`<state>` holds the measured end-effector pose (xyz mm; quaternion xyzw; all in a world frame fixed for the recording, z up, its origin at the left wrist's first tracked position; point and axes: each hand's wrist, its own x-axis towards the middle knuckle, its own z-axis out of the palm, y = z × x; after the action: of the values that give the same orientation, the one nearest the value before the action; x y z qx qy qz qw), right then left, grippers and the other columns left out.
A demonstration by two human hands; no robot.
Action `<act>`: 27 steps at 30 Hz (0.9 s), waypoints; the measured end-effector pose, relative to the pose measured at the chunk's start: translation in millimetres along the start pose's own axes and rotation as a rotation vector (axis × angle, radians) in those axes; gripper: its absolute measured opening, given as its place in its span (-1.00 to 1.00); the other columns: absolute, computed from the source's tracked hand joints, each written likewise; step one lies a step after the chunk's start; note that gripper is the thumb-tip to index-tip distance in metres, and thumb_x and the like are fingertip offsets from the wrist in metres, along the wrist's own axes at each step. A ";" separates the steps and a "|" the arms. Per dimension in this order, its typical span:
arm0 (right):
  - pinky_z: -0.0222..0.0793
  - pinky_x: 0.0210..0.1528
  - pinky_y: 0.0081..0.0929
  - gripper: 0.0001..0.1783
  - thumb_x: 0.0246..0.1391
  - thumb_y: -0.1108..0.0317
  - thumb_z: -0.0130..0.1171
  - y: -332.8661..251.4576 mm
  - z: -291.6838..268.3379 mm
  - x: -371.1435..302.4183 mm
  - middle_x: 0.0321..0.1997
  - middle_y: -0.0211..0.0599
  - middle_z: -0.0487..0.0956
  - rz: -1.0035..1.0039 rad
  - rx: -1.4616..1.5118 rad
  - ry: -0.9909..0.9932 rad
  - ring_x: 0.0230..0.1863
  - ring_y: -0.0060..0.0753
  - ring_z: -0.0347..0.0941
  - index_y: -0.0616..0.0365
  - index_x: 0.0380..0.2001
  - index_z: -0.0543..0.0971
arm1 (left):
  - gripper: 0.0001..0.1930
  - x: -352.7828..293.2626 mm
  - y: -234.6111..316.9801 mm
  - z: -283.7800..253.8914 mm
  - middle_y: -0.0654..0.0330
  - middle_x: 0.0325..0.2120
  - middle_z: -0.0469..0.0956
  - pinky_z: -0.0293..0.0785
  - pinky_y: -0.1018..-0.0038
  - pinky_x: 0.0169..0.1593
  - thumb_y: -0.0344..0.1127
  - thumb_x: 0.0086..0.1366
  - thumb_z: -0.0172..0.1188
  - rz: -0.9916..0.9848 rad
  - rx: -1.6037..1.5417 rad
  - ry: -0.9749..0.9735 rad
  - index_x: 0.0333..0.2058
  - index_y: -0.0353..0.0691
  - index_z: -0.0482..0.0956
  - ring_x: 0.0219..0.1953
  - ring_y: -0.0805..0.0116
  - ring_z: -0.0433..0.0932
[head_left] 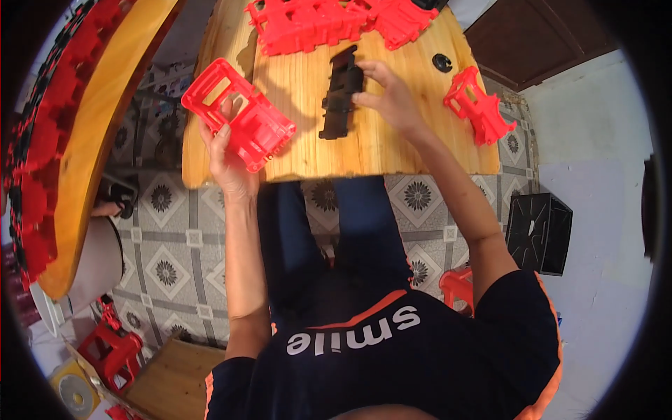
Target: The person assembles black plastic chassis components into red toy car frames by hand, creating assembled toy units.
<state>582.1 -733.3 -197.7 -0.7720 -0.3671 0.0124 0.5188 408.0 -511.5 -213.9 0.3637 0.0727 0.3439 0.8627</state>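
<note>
My left hand (pixel 222 150) grips a red plastic housing (pixel 257 129) by its left side, fingers reaching into its opening. The housing is a tray-like shell with cut-out windows, held tilted over the near left of the wooden table. My right hand (pixel 392 98) has its thumb and fingertips on the right edge of a long black plastic bracket (pixel 340 98) with notched edges. Whether the bracket rests on the tabletop or is slightly lifted, I cannot tell.
Several red plastic parts (pixel 308 28) lie along the table's far side. A small round black piece (pixel 442 63) and another red frame (pixel 476 105) are on the right. A wooden table (pixel 115 91) with red and black parts stands at left. A black crate (pixel 537 234) sits on the floor.
</note>
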 end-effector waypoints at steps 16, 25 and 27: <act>0.42 -0.19 -0.36 -0.70 -0.11 0.41 0.32 -50.7 20.0 -65.8 -0.25 -0.23 0.46 -0.340 -0.445 0.044 -0.22 -0.17 0.47 0.21 -0.23 0.59 | -0.21 -102.7 55.7 0.3 0.10 0.21 0.18 0.40 0.15 0.17 -0.20 0.28 0.18 0.001 0.159 0.071 0.37 0.01 -0.10 0.21 0.13 0.29; 0.42 -0.15 -0.36 -0.65 -0.17 0.53 0.31 -185.6 37.8 -92.2 -0.19 -0.22 0.50 -0.544 -0.236 -0.192 -0.17 -0.19 0.46 0.21 -0.20 0.60 | 0.05 -100.9 51.5 5.7 -0.08 0.32 -0.06 0.22 0.22 0.26 0.13 0.16 0.27 -0.047 0.248 -0.094 0.39 0.08 -0.31 0.34 0.09 0.05; 0.41 -0.16 -0.34 -0.64 -0.19 0.53 0.33 -185.0 46.4 -92.7 -0.20 -0.21 0.49 -0.544 -0.210 -0.205 -0.18 -0.16 0.45 0.22 -0.20 0.59 | 0.08 -104.7 53.3 12.5 -0.05 0.33 -0.06 0.20 0.25 0.27 0.15 0.14 0.28 -0.071 0.248 -0.113 0.39 0.07 -0.32 0.32 0.11 0.10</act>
<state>393.4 -714.7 -102.7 -0.6894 -0.6100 -0.0870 0.3809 305.0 -559.8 -181.8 0.4838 0.0786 0.2804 0.8253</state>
